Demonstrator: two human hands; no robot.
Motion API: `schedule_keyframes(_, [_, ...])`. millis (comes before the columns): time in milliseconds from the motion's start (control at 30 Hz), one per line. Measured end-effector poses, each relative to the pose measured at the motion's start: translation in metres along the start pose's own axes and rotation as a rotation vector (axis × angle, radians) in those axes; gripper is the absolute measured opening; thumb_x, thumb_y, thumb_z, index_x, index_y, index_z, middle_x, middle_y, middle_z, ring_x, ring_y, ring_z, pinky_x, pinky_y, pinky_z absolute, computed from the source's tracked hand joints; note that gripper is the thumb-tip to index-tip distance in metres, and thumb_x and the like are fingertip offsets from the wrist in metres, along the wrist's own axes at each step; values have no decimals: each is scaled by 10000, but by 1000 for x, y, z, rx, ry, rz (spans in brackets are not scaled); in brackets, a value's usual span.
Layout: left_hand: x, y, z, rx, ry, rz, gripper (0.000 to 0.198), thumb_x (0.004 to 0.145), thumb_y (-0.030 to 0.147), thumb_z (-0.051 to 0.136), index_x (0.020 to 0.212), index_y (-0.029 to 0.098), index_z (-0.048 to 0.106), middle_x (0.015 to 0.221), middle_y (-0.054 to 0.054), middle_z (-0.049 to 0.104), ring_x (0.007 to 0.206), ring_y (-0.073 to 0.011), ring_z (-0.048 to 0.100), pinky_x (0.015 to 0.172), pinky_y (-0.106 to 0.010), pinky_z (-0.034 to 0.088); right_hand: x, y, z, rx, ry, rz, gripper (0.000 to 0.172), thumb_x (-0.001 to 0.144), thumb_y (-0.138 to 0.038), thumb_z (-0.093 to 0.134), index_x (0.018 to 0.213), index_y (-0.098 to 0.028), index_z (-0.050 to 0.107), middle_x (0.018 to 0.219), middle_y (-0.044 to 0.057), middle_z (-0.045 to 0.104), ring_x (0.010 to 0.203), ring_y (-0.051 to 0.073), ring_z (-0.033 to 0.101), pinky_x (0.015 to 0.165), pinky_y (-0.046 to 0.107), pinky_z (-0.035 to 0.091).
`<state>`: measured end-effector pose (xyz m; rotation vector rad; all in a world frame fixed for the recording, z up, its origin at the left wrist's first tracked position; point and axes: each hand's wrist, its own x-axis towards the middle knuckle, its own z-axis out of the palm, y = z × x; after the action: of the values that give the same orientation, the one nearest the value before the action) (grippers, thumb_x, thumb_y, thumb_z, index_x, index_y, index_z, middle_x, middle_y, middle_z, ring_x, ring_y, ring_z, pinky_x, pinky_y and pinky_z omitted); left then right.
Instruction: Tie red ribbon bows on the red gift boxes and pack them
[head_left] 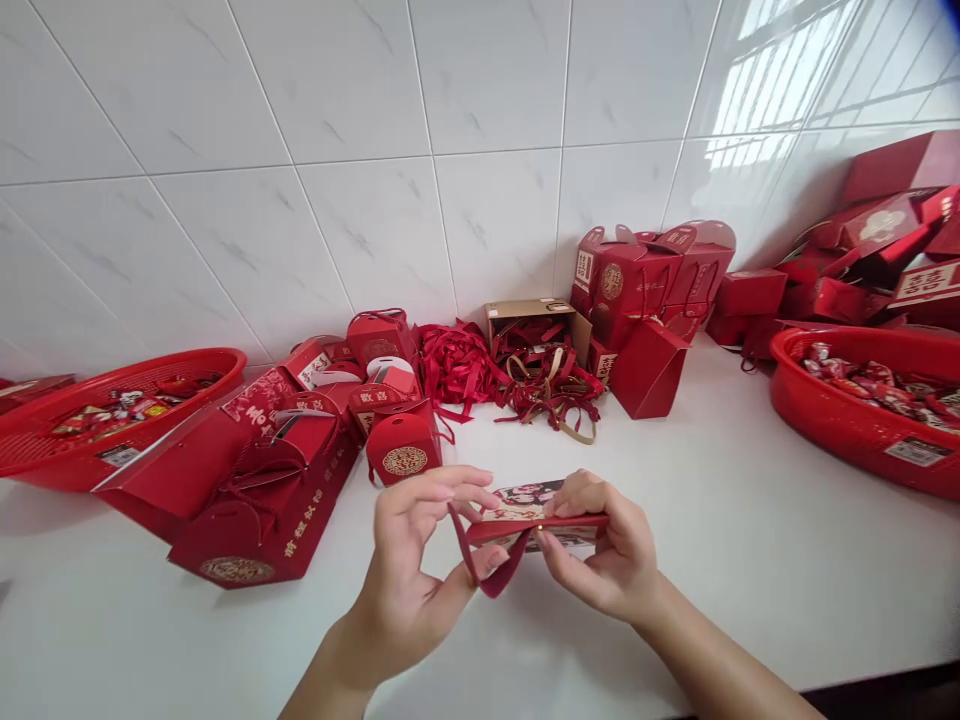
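Just above the front part of the table, both hands are at a small printed gift box with red edges and a pale patterned side. My right hand pinches its top edge between thumb and fingers, near a small gold-coloured spot. My left hand grips the left end, thumb below and fingers above. A dark red ribbon hangs from the box in a loop beside the left thumb. Part of the box is hidden behind the fingers.
Behind the hands lie a heap of red ribbons and a cardboard box of cords. Red gift boxes stand at left, with more red boxes at the wall. Red baskets of sweets flank the white table.
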<state>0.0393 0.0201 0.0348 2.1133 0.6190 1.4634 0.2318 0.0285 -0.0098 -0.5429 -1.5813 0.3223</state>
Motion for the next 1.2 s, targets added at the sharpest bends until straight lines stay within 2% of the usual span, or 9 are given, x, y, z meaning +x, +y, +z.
schedule_keyframes(100, [-3,-1,1,109,74,161,635,703,-85,653,1100,278,314,1154,-84,482,968,-211,632,695,-356,605,-1,0,-1,15,-2,37,254,739,-61,635,888,-212,495,707,3,534,611,140,508,528,279,441])
schedule_keyframes(267, [-9,2,-6,383,193,255,540,670,-28,718,1000,257,397,1303,-76,298,1219,-265,446,905,-497,535,-2,-1,-2,26,-9,72,257,744,-68,641,896,-213,493,720,7,540,613,138,497,528,278,441])
schedule_keyframes(400, [-14,9,-13,653,34,292,129,859,111,525,901,199,610,1350,-111,357,1217,-292,398,983,-507,416,-1,-2,-3,14,-18,74,246,750,-68,632,888,-214,489,709,6,536,618,143,504,530,283,445])
schedule_keyframes(533, [-15,11,-14,906,-38,184,334,889,143,450,1132,231,661,1313,-132,431,1148,-296,412,946,-449,390,-1,-4,-4,-7,-21,33,242,751,-67,613,901,-211,488,696,0,520,600,141,493,519,289,437])
schedule_keyframes(733, [-11,11,-4,607,-185,-4,504,913,111,379,1400,219,449,911,-78,478,872,-201,494,761,-335,466,0,-7,-4,-61,-47,-59,275,735,-52,613,936,-204,504,698,12,551,595,154,519,535,316,442])
schedule_keyframes(900, [-5,12,10,363,-40,-79,456,880,46,520,1296,232,547,796,-18,575,760,-147,542,740,-301,459,1,-8,-3,-67,-56,-100,265,733,-48,613,929,-192,506,696,21,574,586,154,530,530,318,447])
schedule_keyframes(1000, [-6,15,10,389,-81,-46,397,869,45,536,1204,242,616,905,-43,611,865,-166,576,802,-315,474,2,-8,-4,-76,-69,-102,257,736,-48,613,924,-188,509,697,25,584,588,155,539,536,324,454])
schedule_keyframes(1100, [-12,14,9,441,-189,-90,444,905,221,539,1346,216,493,1186,-127,549,1112,-251,540,909,-379,483,3,-9,-5,-79,-73,-96,264,740,-44,612,939,-187,517,701,31,595,595,160,553,529,320,456])
schedule_keyframes(1200, [-24,5,11,463,29,-86,723,823,360,656,1434,231,292,1376,-163,403,1267,-331,429,998,-497,427,4,-9,-6,-92,-64,-85,265,744,-46,610,944,-195,520,694,29,595,586,160,554,514,315,456])
